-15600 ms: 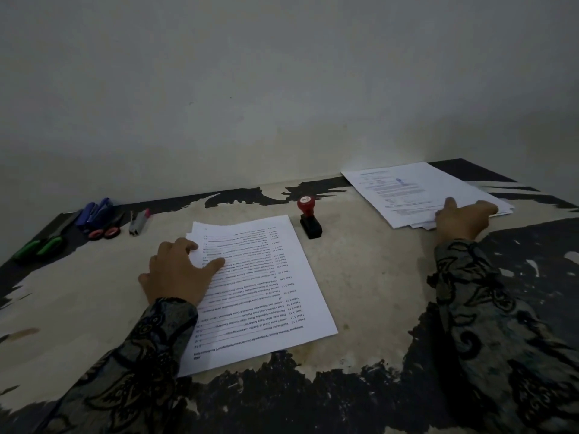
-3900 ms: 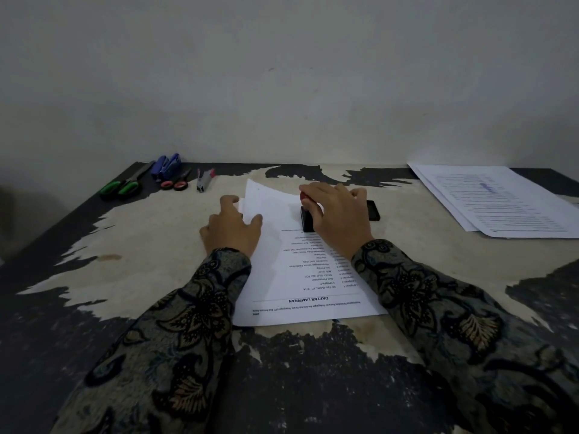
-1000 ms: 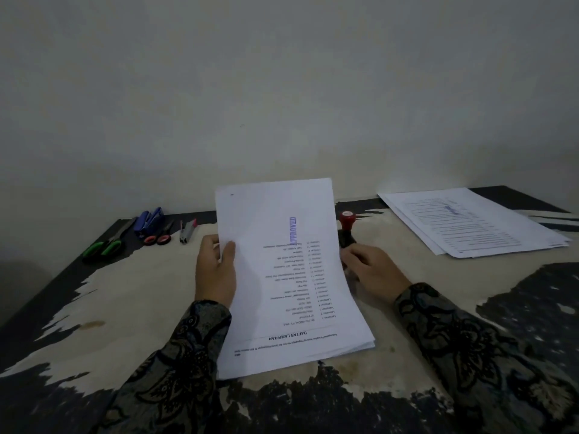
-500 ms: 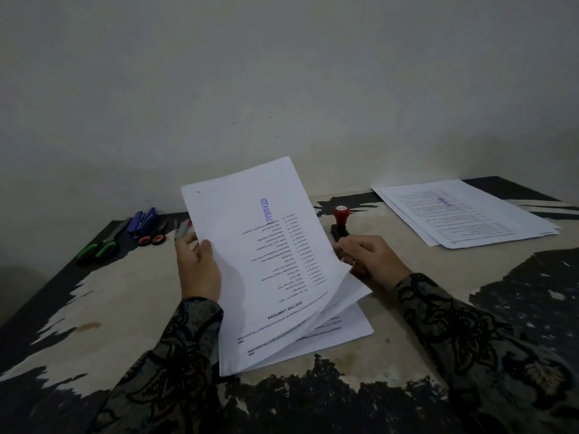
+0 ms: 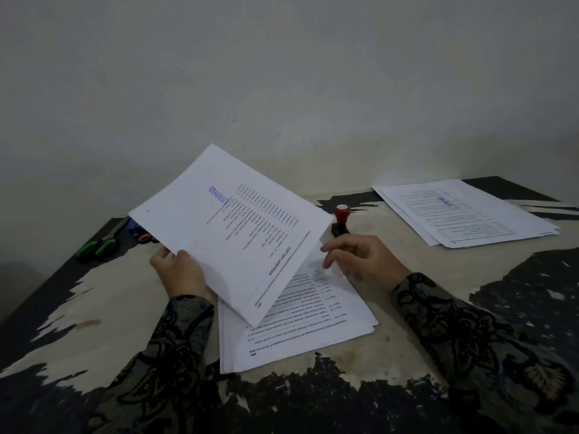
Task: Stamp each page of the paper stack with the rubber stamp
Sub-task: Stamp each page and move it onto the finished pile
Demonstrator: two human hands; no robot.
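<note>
The left hand [image 5: 183, 272] grasps a stamped page [image 5: 232, 227] lifted off the paper stack [image 5: 313, 333] on the table [image 5: 109, 308]; the right hand [image 5: 365, 261], released, hovers beside the rubber stamp [image 5: 341, 219]. Stamped pages [image 5: 470, 211] lie far right; more apparently remain.

- A table [image 5: 119, 311] fills the lower part of the view. Its dark surface layer has peeled away across the middle, leaving a pale, worn patch with ragged edges.
- Scissors with green handles [image 5: 96, 245] lie on the dark strip at the far left corner of the table, blades pointing toward the wall.
- Just to their right lies a smaller pair of scissors with red handles [image 5: 144, 238], partly hidden.
- Beside those, a small blue object [image 5: 134, 227] shows only as a sliver; what it is cannot be told.
- A plain, off-white wall [image 5: 282, 73] rises behind the table and fills the upper half.
</note>
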